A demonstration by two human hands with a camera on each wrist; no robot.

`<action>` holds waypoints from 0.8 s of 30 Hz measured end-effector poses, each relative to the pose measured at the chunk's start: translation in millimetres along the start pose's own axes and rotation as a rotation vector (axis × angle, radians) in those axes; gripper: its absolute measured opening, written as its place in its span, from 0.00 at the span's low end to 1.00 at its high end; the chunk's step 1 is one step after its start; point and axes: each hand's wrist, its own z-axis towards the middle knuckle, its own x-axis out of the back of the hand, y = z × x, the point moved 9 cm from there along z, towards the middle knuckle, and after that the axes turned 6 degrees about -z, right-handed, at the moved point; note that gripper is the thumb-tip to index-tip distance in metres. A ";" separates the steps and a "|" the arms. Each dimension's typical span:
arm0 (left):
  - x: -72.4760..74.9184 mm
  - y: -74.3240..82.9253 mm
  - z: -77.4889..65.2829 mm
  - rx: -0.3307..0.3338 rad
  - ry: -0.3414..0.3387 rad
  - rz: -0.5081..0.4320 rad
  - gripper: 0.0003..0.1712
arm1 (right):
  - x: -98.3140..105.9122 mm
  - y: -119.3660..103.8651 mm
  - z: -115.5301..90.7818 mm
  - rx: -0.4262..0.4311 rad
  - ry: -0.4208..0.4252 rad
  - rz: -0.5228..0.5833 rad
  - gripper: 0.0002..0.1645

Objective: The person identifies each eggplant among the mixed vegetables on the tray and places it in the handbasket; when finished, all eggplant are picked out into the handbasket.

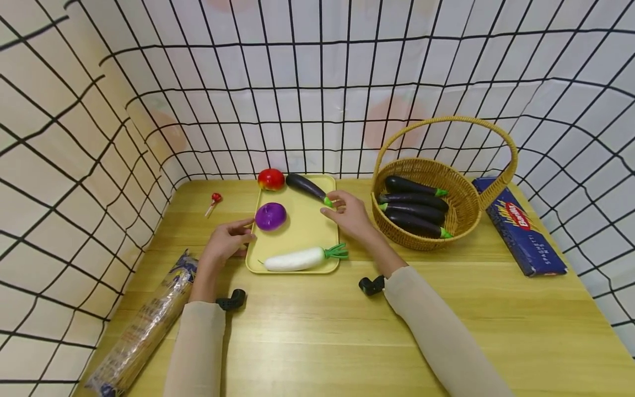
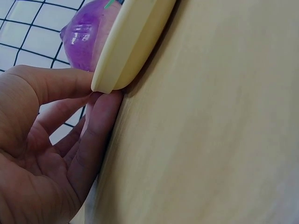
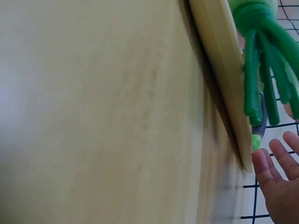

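Note:
A pale yellow tray [image 1: 307,231] lies on the table. My left hand [image 1: 227,241] pinches its left rim; in the left wrist view, thumb and finger meet at the tray edge [image 2: 133,44]. My right hand [image 1: 351,214] is over the tray's right side, fingers spread beside the green cap of a dark eggplant [image 1: 306,186]; contact is unclear. In the right wrist view, the right hand [image 3: 282,179] has its fingers apart. Also on the tray are a purple onion-like vegetable [image 1: 270,216], a red-yellow round fruit [image 1: 271,180] and a white radish [image 1: 295,259] with green stalks.
A wicker basket [image 1: 463,212] holding several eggplants [image 1: 414,212] stands right of the tray. Beyond it lies a blue spaghetti box [image 1: 521,231]. A clear noodle packet [image 1: 149,325] and a red lollipop [image 1: 216,197] lie at left. Black grid wire [image 1: 317,88] encloses the table.

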 end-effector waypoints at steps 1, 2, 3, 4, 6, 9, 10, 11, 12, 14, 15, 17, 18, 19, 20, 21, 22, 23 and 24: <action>-0.1 -0.4 0.3 -0.001 0.000 -0.004 0.32 | -0.8 1.3 1.3 -0.007 0.001 -0.006 0.31; -0.1 -0.7 0.5 -0.001 0.002 -0.007 0.32 | -1.8 3.1 2.9 -0.015 0.002 -0.014 0.31; 0.2 -1.1 0.7 -0.001 0.004 -0.006 0.32 | -2.6 4.3 4.5 -0.022 0.003 -0.024 0.32; 0.4 -1.5 1.1 0.000 0.006 -0.006 0.32 | -3.4 5.0 6.1 -0.027 0.002 -0.033 0.32; 0.3 -1.6 1.2 0.001 0.006 -0.003 0.33 | -4.3 6.0 8.9 -0.043 0.003 -0.046 0.34; -0.2 -1.3 1.2 0.003 0.005 0.002 0.33 | -5.1 6.2 12.6 -0.060 0.004 -0.072 0.35; -0.5 -1.1 1.3 0.003 0.003 0.000 0.33 | -5.5 6.2 13.9 -0.065 0.002 -0.081 0.35; -0.7 -1.0 1.1 0.003 0.003 0.001 0.33 | -6.2 6.8 15.3 -0.069 0.000 -0.091 0.35; -0.8 -1.0 1.1 0.003 0.002 0.000 0.33 | -6.9 7.1 16.8 -0.070 -0.003 -0.103 0.36; -0.9 -0.9 1.0 0.003 0.001 0.001 0.32 | -8.2 6.9 19.8 -0.068 -0.006 -0.121 0.36; -0.9 -0.8 0.9 0.003 0.001 0.001 0.32 | -8.7 6.8 21.2 -0.067 -0.008 -0.127 0.36; -0.9 -0.6 1.0 0.001 -0.001 0.005 0.32 | -9.3 6.6 24.0 -0.067 -0.005 -0.133 0.35; -1.1 -0.3 1.0 -0.001 -0.004 0.006 0.32 | -9.4 6.6 25.3 -0.067 -0.003 -0.140 0.35; -1.3 -0.1 1.1 -0.003 -0.005 0.006 0.32 | -9.7 6.7 26.4 -0.069 -0.002 -0.148 0.35; -1.5 0.2 1.1 -0.006 -0.007 0.007 0.32 | -10.1 6.9 28.0 -0.070 0.000 -0.158 0.35; -1.5 0.4 1.2 -0.007 -0.007 0.005 0.32 | -11.0 7.4 29.5 -0.072 -0.002 -0.173 0.35; -1.4 0.3 1.2 -0.007 -0.008 0.005 0.32 | -12.0 7.7 31.0 -0.072 -0.005 -0.188 0.35; -1.4 0.2 1.2 -0.007 -0.008 0.004 0.32 | -13.4 8.2 32.9 -0.072 -0.011 -0.210 0.35; -1.3 0.0 1.2 -0.006 -0.006 0.004 0.32 | -14.7 8.8 34.5 -0.073 -0.018 -0.231 0.35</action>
